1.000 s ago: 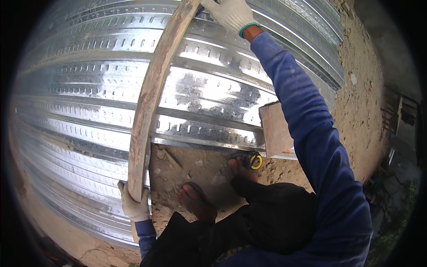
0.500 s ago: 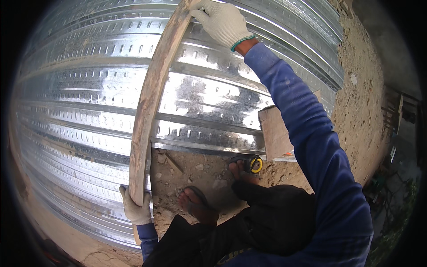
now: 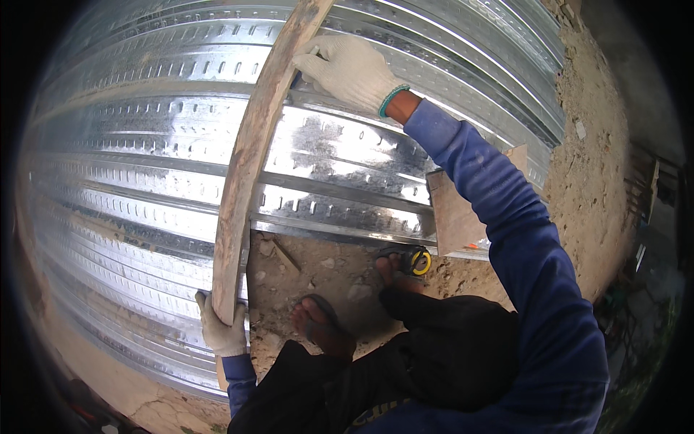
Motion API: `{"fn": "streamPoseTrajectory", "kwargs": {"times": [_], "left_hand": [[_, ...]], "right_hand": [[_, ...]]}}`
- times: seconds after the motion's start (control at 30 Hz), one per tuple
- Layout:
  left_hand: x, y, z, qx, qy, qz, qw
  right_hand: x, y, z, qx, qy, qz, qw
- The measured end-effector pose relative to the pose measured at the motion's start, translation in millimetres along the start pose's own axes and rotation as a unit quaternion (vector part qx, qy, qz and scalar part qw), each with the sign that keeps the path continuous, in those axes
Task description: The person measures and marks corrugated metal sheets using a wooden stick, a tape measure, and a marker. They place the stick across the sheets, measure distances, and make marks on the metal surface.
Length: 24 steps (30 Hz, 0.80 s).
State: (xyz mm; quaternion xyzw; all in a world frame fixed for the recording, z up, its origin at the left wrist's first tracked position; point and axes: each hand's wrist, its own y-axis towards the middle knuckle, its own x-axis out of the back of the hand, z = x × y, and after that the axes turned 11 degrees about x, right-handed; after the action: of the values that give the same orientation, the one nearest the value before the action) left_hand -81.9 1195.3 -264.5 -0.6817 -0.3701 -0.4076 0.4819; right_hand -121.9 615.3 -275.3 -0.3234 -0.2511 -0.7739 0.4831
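A long wooden plank (image 3: 249, 155) lies across shiny ribbed metal decking sheets (image 3: 347, 145), running from the far edge of view to near my feet. At its near end my left hand (image 3: 223, 334), in a cream knitted glove, is closed around it with the thumb on one side and fingers on the other. Toward the far end, my right hand (image 3: 350, 72), also gloved, rests at the plank's right edge. Its fingers are pinched together. A small dark bluish bit shows under them, but what they hold is mostly hidden.
A black and yellow tape measure (image 3: 419, 262) lies by my right foot. A rectangular wooden board piece (image 3: 457, 213) sits at the sheets' edge under my right forearm. A small wood stick (image 3: 286, 255) lies on rubble-strewn soil (image 3: 289, 289). A rough earthen strip (image 3: 589, 159) borders the right side.
My right hand has slid nearer to me along the plank's right edge. My left hand stays at the near end, and the view has shifted slightly.
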Motion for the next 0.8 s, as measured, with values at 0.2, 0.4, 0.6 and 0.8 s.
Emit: {"fn": "streamPoseTrajectory", "kwargs": {"times": [0.2,0.4,0.6,0.8], "left_hand": [[3,-1,-2,0.017,0.002,0.014,1.0],[3,-3,-6,0.017,-0.008,0.006,1.0],[4,-3,-9,0.005,-0.014,0.003,1.0],[7,-4,-16,0.013,-0.026,-0.005,1.0]], "right_hand": [[26,1,2,-0.004,-0.05,-0.034,0.998],[21,-23,47,-0.117,0.229,0.073,0.964],[17,-38,53,-0.053,0.153,0.033,0.986],[14,-63,84,0.02,0.117,0.059,0.991]]}}
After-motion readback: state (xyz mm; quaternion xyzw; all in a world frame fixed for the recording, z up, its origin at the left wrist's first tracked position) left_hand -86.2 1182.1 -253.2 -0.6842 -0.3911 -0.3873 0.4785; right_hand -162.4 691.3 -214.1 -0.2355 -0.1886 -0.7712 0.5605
